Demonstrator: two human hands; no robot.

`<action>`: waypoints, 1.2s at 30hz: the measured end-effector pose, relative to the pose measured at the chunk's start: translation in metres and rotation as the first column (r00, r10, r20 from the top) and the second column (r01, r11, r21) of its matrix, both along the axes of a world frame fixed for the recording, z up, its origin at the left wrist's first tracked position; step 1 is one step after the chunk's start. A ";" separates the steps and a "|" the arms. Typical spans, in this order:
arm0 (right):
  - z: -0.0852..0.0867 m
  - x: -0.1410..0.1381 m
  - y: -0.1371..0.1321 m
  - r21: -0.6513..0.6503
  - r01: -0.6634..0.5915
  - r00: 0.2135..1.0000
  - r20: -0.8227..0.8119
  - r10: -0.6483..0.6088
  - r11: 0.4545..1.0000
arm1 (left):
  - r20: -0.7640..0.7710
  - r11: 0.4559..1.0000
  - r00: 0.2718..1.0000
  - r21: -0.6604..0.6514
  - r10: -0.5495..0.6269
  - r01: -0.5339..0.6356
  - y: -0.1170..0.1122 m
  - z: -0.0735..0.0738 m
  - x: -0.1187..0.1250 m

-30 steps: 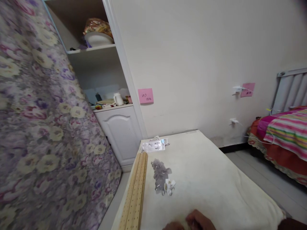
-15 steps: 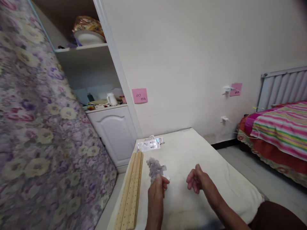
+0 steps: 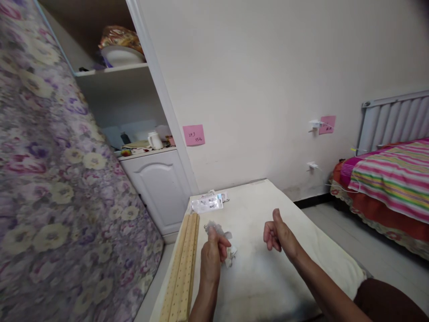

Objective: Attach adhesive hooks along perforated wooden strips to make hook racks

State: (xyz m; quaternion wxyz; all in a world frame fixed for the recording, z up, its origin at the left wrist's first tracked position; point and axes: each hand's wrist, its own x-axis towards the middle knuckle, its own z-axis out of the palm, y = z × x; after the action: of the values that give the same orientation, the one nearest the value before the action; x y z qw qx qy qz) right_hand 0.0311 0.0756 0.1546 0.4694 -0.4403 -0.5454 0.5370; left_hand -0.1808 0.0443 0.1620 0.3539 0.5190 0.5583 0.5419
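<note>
Over a small pile of grey, see-through plastic pieces (image 3: 214, 227) on the cloth-covered table (image 3: 248, 286) is my left hand (image 3: 212, 255). Its thumb points up, apart from the half-bent fingers, and I see nothing held. Some whitish small pieces (image 3: 230, 256) lie just right of its fingers, partly hidden by them. My right hand (image 3: 279, 235) hovers above the table farther right, thumb raised and fingers loosely curled, with nothing visible in it. Left of my left hand lie long wooden strips with rows of holes (image 3: 182, 264).
Clear plastic packages (image 3: 207, 203) with small parts lie at the table's far left corner. A white cabinet (image 3: 154, 183) and a floral curtain (image 3: 67, 188) stand to the left. A bed with a striped cover (image 3: 395, 172) is at the right.
My left hand has moved left and slightly away from me, uncovering more of the whitish pieces. My right hand has risen a little in the view, its thumb more upright.
</note>
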 end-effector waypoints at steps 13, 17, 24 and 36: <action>-0.005 0.001 0.005 0.001 0.015 1.000 0.025 -0.015 1.000 | -0.003 1.000 1.000 0.005 0.020 -0.020 0.004 -0.003 -0.006; -0.007 -0.001 0.005 -0.020 0.009 1.000 0.018 -0.008 1.000 | 0.004 1.000 1.000 -0.006 0.023 -0.023 0.004 -0.004 -0.006; -0.005 -0.002 0.004 -0.024 0.016 1.000 0.012 -0.016 1.000 | 0.010 1.000 1.000 0.006 0.021 -0.021 0.005 -0.004 -0.007; -0.016 -0.004 -0.001 -0.017 0.000 1.000 0.027 0.000 1.000 | -0.137 0.999 0.990 -0.029 0.035 -0.039 -0.007 -0.009 -0.003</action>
State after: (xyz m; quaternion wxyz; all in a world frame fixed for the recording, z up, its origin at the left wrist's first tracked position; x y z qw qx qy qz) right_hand 0.0267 0.0748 0.1383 0.4583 -0.4515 -0.5472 0.5354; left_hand -0.1837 0.0371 0.1530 0.3131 0.5388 0.5992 0.5027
